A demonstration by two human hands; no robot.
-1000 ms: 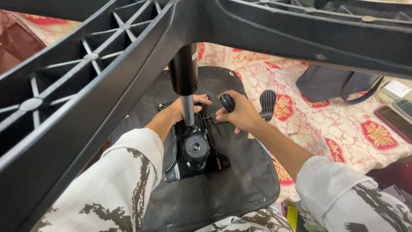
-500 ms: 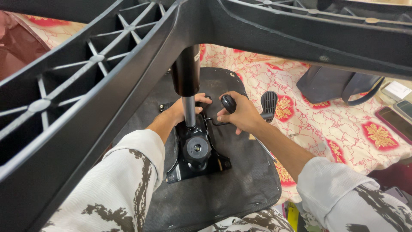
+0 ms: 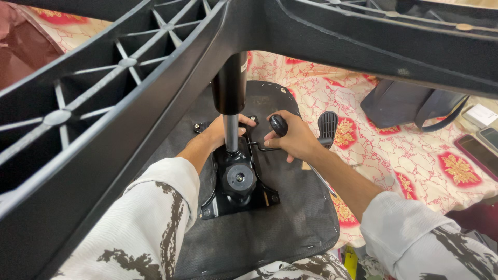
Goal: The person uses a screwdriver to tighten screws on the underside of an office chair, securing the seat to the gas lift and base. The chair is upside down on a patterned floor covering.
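Upturned chair seat [image 3: 290,228] lay on patterned cloth [image 3: 394,161]; gas-lift column [image 3: 230,103] rose from mechanism plate [image 3: 236,192] at its centre. Left hand [image 3: 220,129] sat behind the column, fingers apparently curled against it. Right hand [image 3: 293,140], just right of the column, was closed around the black lever knob [image 3: 278,124].

Two hands, left [image 3: 220,132] and right [image 3: 293,137], are at one metal mechanism plate [image 3: 236,199] on one upturned black seat [image 3: 280,228]. One gas cylinder [image 3: 230,98] rises into one star base [image 3: 155,78]. One paddle lever [image 3: 327,127], one grey bag [image 3: 410,106] and two phones [image 3: 477,153] lie nearby.
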